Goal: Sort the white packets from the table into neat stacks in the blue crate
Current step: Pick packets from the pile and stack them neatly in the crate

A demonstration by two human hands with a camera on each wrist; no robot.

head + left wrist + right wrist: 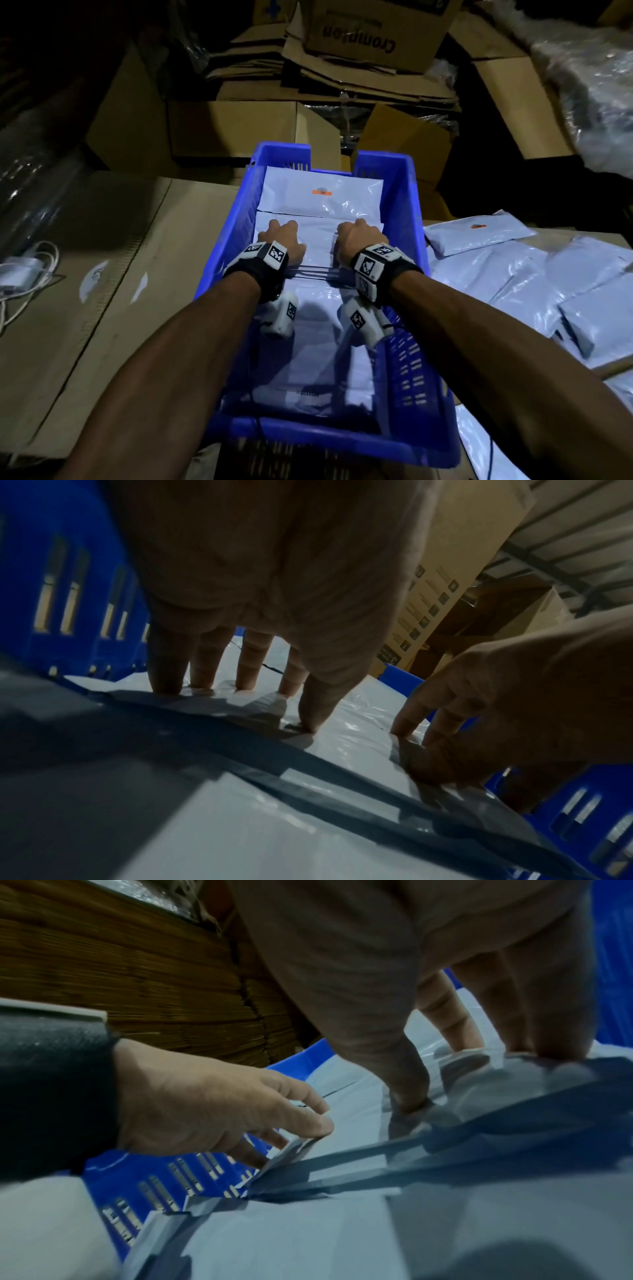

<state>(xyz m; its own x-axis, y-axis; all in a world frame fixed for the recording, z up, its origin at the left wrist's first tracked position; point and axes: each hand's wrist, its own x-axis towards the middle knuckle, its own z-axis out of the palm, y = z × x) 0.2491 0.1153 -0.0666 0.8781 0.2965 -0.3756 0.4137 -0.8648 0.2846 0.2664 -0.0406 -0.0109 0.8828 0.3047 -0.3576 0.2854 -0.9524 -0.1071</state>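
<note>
The blue crate stands in front of me with white packets stacked in rows along it. Both hands are inside it, over the middle stack. My left hand and right hand point fingers down at the far edge of the top packet, thumbs on its upper face. In the left wrist view the left hand has its fingertips dug in behind a raised fold of the packet. The right hand pinches the same packet likewise. More loose packets lie on the table to the right.
A far stack and a near stack fill the crate's other ends. Cardboard boxes pile up behind the crate. Flat cardboard lies to the left, with a white cable on it. Clear plastic wrap is at the upper right.
</note>
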